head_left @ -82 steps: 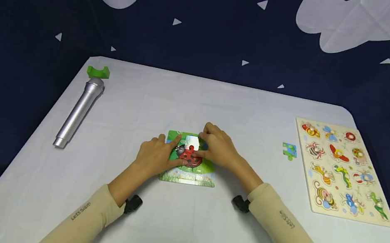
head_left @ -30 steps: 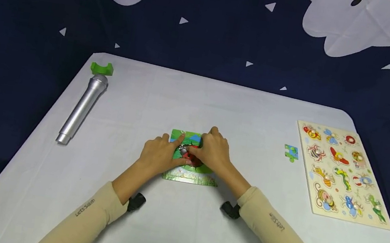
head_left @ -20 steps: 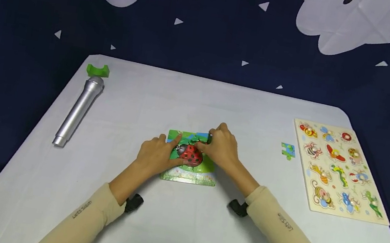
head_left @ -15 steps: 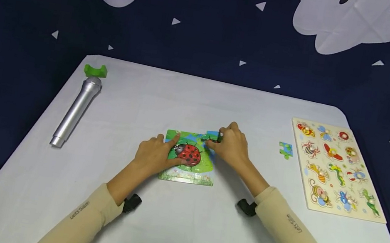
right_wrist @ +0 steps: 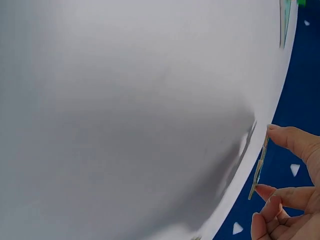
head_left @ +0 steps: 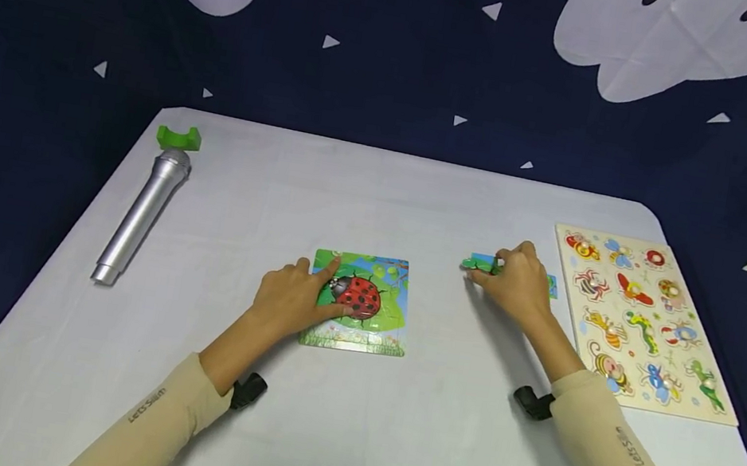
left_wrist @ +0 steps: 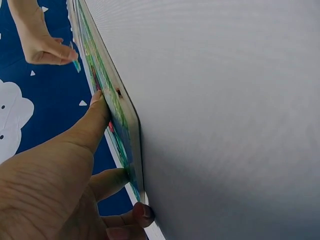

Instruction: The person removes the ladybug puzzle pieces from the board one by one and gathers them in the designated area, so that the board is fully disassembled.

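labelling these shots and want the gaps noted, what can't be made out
Head: loose piece, mostly hidden behind the right hand.
Head: held piece's right end, covered by that hand; edge-on in right wrist.
Head: puzzle's left edge, partly under the left hand.
Left wrist: right forearm, cut off by the top edge.

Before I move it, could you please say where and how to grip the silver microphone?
The silver microphone is probably best gripped mid-handle from above: it lies flat, slim there, with the green block close beyond its head.
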Available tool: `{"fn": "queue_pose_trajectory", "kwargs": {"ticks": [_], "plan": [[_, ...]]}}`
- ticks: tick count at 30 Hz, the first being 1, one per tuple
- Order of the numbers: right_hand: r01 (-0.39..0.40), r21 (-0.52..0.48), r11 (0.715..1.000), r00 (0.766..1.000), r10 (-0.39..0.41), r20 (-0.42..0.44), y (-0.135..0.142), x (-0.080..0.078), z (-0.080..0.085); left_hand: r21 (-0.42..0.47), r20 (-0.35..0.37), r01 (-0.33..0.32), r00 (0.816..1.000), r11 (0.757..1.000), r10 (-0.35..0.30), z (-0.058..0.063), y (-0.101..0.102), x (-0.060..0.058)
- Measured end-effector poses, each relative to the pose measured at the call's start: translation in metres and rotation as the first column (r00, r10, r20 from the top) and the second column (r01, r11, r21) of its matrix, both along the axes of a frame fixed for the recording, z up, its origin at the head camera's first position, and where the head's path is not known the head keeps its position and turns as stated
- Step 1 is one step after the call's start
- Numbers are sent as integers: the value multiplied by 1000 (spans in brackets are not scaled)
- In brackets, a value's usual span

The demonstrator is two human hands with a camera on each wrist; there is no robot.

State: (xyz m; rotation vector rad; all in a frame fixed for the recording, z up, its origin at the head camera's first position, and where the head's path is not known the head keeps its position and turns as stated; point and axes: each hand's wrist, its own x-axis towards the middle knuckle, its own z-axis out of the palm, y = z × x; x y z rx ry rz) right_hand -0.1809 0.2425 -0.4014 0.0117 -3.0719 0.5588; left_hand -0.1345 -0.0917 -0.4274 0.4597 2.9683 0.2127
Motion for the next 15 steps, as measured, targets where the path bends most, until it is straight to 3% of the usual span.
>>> {"fn": "queue_pose_trajectory", "kwargs": {"ticks": [7,15], "plan": [[32,6,999,999,-31,-15,25,-1,-4,7,-6,3,1000,1000,-3,2,0,1],[18,-14,1000,999,-17,35,36,-4,-6,-1,-12,5,1000,1000,-5,1,0,1]]}}
